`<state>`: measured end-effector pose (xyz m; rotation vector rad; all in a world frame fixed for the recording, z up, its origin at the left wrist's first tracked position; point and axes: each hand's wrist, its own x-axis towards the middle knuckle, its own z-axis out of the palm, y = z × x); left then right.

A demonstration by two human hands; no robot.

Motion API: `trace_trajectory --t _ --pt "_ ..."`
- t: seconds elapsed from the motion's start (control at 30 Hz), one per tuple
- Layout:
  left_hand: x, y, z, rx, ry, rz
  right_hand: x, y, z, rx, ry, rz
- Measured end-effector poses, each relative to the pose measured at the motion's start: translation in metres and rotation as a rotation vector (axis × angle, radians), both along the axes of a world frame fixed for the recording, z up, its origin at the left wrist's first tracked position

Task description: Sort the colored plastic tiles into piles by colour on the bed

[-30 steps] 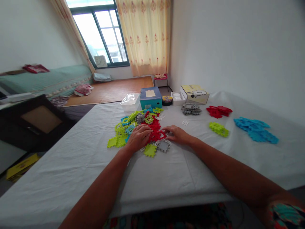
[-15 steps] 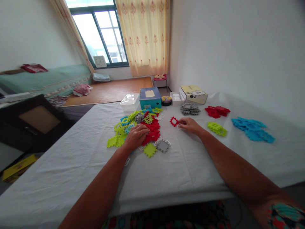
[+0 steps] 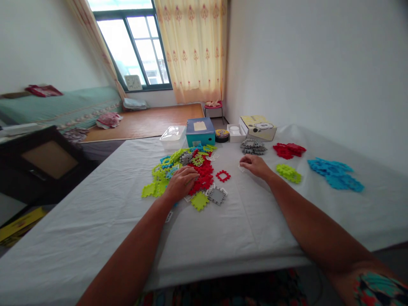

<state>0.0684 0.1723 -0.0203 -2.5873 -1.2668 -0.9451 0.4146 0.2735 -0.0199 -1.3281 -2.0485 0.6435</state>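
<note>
My left hand lies with its fingers out flat over a mixed pile of notched plastic building tiles, on the side where red tiles are bunched. My right hand is closed, thumb and fingers together, at a small white plastic piece that shows just below the fingertips. Between the hands lies a red square frame tile, touched by neither. A lime green tile and a grey square tile sit at the pile's near edge.
Sorted stacks lie to the right: grey tiles, red tiles, lime tiles and blue tiles. Behind stand a clear plastic box, a blue box, a round tin and a yellow carton.
The red frame tile has left my right hand's fingertips and now lies further left and nearer on the cloth. My left hand has hardly moved.
</note>
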Motion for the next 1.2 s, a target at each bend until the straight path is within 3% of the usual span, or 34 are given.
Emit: trace_trajectory --t 0.07,0.17,0.33,0.43,0.5,0.6,0.8,0.93,1.1,1.2 --pt "0.0 0.0 0.0 0.002 0.003 -0.001 0.005 0.003 0.0 0.121 -0.118 -0.085" --pt "0.0 0.0 0.001 0.005 0.002 -0.011 -0.009 -0.005 -0.001 0.241 -0.196 -0.004" --pt "-0.001 0.0 0.002 0.007 -0.008 0.007 -0.05 -0.033 -0.008 0.12 -0.19 0.279" --pt "-0.002 0.001 0.001 0.006 -0.009 0.011 -0.061 -0.045 -0.007 -0.014 0.011 0.47" --pt "-0.003 0.001 -0.001 0.01 -0.014 0.009 -0.062 -0.05 -0.002 -0.046 0.112 0.52" --pt "-0.003 0.002 -0.001 0.02 -0.02 0.001 -0.062 -0.058 0.006 0.005 0.09 0.503" --pt "-0.001 0.0 0.001 0.027 -0.011 0.009 -0.069 -0.078 0.016 0.18 -0.129 0.768" --pt "-0.002 0.001 0.001 0.03 -0.017 -0.001 -0.075 -0.082 0.015 0.22 -0.089 0.779" --pt "-0.002 0.001 0.001 0.037 -0.017 -0.008 -0.085 -0.082 0.01 0.256 0.166 0.538" --pt "-0.002 0.0 0.002 0.033 -0.027 -0.007 -0.086 -0.081 0.008 0.285 0.122 0.627"
